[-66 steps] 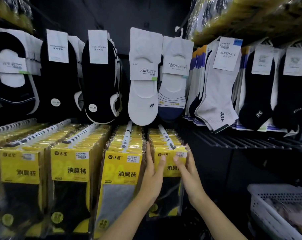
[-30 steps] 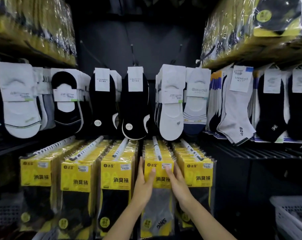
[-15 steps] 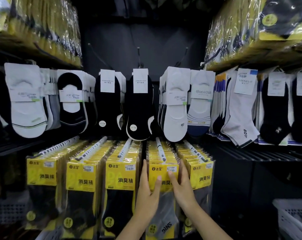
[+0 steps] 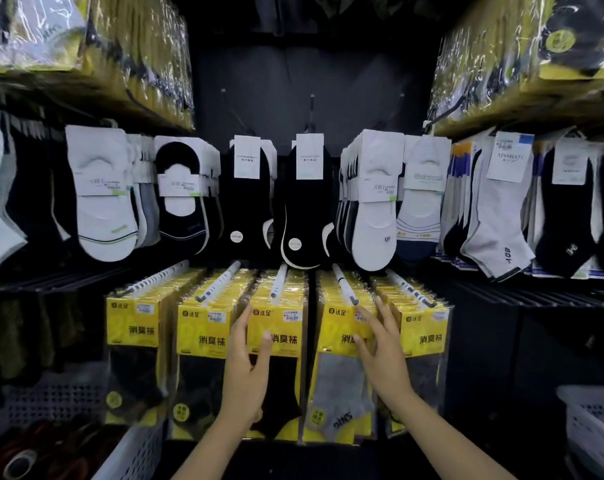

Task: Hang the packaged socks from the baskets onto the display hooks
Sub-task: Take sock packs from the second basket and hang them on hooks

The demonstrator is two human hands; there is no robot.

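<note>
Several rows of yellow-labelled sock packs hang on white display hooks in the lower rack. My left hand (image 4: 246, 362) is spread in front of the black-sock pack (image 4: 279, 344) on the middle hook (image 4: 279, 281), fingers straight, holding nothing. My right hand (image 4: 380, 344) is spread in front of the grey-sock pack (image 4: 338, 382) that hangs on the hook (image 4: 343, 284) to the right of it, its fingers reaching towards the neighbouring pack (image 4: 426, 337). Whether either hand touches a pack cannot be told.
Loose white and black no-show socks (image 4: 375, 202) hang on the row above. Wrapped yellow bundles (image 4: 522, 57) lie on the top shelves. A white basket (image 4: 594, 424) stands at the lower right, another basket (image 4: 134, 455) at the lower left with dark items.
Both hands have left the grey-sock pack and spread apart. My left hand has moved left onto the middle row; my right hand has shifted right. The view has pulled back and left.
</note>
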